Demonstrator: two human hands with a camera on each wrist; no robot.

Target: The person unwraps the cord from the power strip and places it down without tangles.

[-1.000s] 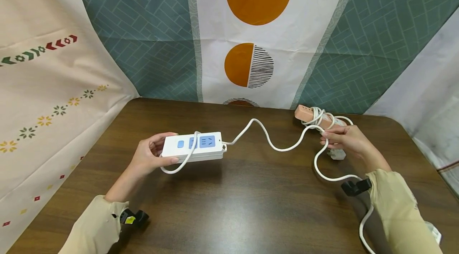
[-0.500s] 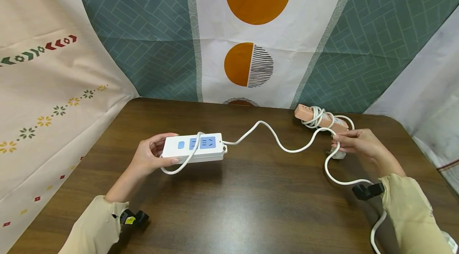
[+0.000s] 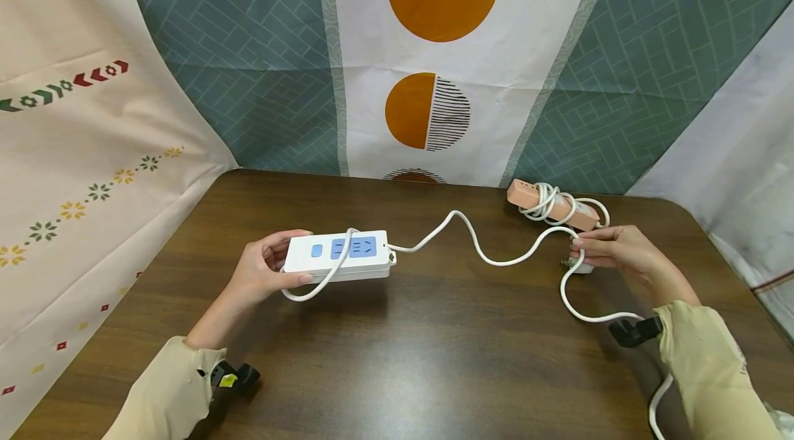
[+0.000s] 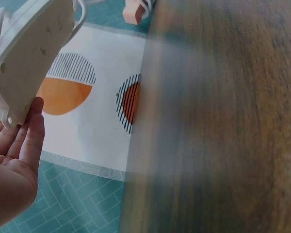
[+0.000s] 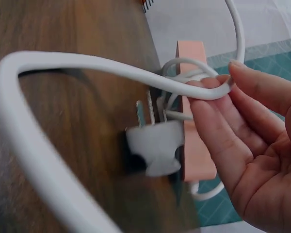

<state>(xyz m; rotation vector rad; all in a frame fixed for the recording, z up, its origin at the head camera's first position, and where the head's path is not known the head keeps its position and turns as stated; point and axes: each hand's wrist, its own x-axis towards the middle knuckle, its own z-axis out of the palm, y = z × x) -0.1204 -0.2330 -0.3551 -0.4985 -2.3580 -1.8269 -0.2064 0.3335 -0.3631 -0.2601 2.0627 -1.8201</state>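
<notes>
My left hand (image 3: pixel 259 267) grips the left end of a white power strip (image 3: pixel 304 257) with blue socket faces, held above the table. One turn of its white cord (image 3: pixel 496 263) loops over the strip. From the strip's right end the cord runs in waves to my right hand (image 3: pixel 620 254), which pinches it between thumb and fingers. Past that pinch, the cord bends down and passes under the right sleeve. The left wrist view shows the strip's plain underside (image 4: pixel 31 58) with fingers beneath its end. In the right wrist view the pinched cord (image 5: pixel 111 68) arcs across the foreground.
A pink power strip (image 3: pixel 583 218) wrapped in its own white cord lies at the table's back right, just behind my right hand. Its white plug (image 5: pixel 155 143) rests beside it, prongs showing. A patterned cloth (image 3: pixel 428 109) hangs behind the brown table (image 3: pixel 434 330).
My right hand has moved right and slightly toward me with the pinched cord, mostly in the first half second. The cord's waves have stretched a little. My left hand stays nearly still.
</notes>
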